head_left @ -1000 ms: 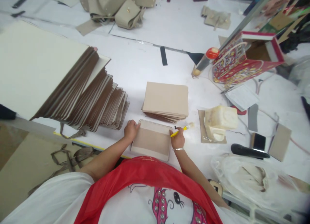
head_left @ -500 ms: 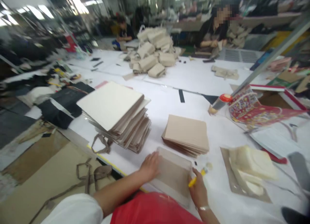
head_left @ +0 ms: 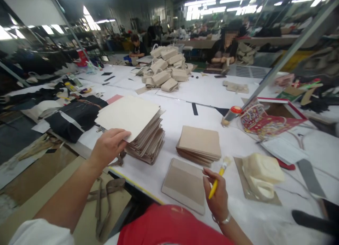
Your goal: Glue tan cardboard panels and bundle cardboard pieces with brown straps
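Note:
My left hand (head_left: 112,143) is at the near corner of a tall stack of fabric panels (head_left: 145,147). Its fingers lie over the edge of the cream top sheet (head_left: 129,114) and pinch it; the thumb is hidden. In my right hand (head_left: 217,195) is a yellow-handled brush (head_left: 217,183), bristles pointing away from me. That hand hovers by the right edge of a flat taupe panel (head_left: 182,185), which lies on the white table before me. Just beyond the panel sits a lower stack of beige pieces (head_left: 198,142).
A cut-open plastic jug (head_left: 262,170) stands on a fabric piece at right. Behind it are a red-patterned paper bag (head_left: 272,121), a red-capped jar (head_left: 233,115) and a slanted metal pole (head_left: 286,54). Beige bags (head_left: 164,70) are heaped mid-table. Two people sit across the table.
My left hand has left the taupe panel and moved left to the tall stack's top sheet. My right hand, still holding the brush, has come off the panel's edge slightly. The view has shifted.

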Action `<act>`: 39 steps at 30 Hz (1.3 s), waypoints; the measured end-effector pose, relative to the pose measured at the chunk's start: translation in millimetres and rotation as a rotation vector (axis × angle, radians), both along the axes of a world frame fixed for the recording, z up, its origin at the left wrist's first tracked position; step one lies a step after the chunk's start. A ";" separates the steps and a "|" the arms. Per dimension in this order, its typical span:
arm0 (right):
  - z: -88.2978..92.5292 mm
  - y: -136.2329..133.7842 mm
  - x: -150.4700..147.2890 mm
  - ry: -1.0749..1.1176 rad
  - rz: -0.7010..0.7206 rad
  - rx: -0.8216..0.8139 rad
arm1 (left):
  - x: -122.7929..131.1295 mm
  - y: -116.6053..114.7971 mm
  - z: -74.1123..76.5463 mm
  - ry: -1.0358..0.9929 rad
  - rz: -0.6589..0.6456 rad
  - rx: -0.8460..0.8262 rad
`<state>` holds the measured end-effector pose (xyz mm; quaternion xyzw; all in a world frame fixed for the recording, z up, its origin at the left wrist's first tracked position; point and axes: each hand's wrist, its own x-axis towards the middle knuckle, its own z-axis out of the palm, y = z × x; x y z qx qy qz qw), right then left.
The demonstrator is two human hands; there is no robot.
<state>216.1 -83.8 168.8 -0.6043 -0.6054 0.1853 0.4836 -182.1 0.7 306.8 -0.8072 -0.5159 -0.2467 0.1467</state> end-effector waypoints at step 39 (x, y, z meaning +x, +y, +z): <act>23.8 23.0 138.9 0.210 -0.334 -0.219 | 240.2 -19.6 -203.9 0.059 -0.537 -0.397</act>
